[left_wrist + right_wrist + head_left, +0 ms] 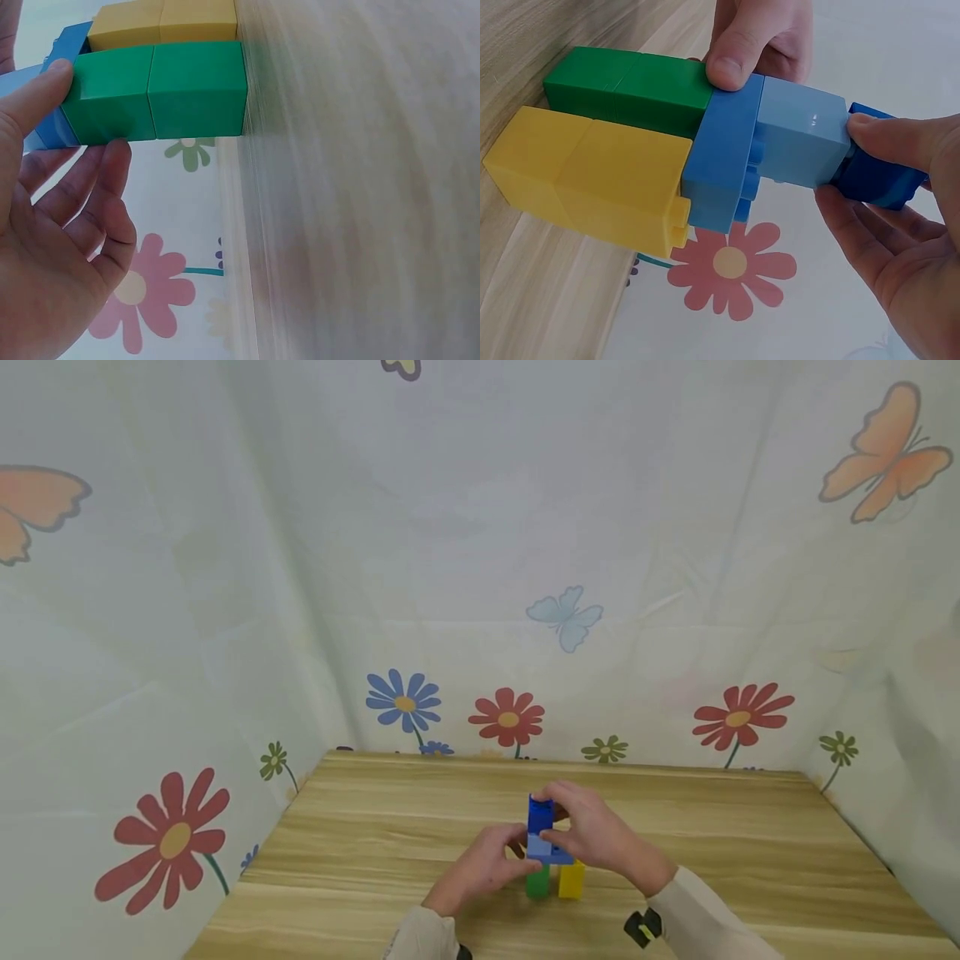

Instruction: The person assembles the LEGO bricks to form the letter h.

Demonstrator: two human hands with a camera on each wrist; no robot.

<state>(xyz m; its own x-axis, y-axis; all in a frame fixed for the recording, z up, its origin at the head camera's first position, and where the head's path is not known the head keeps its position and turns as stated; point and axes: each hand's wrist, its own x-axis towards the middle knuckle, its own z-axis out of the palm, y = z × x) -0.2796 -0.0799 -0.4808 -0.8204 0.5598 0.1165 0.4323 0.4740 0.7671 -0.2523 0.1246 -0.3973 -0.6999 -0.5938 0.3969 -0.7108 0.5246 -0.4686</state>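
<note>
A toy-brick structure stands on the table. Two stacked green bricks [537, 883] and two stacked yellow bricks [571, 881] form side-by-side columns under a longer medium-blue brick [724, 161]. On one end of that brick sits a light-blue brick [802, 131], and studs show on its other end. My left hand [491, 864] grips the structure where the medium-blue brick meets the green column, thumb on the near side. With thumb and fingers, my right hand [600, 831] pinches a dark-blue brick [885, 172] at the top, slightly tilted against the light-blue one.
The wood-grain table [375, 827] reaches back to a pale cloth backdrop [480, 527] printed with flowers and butterflies. More cloth hangs along the left and right sides. A dark band [643, 928] is at the right sleeve.
</note>
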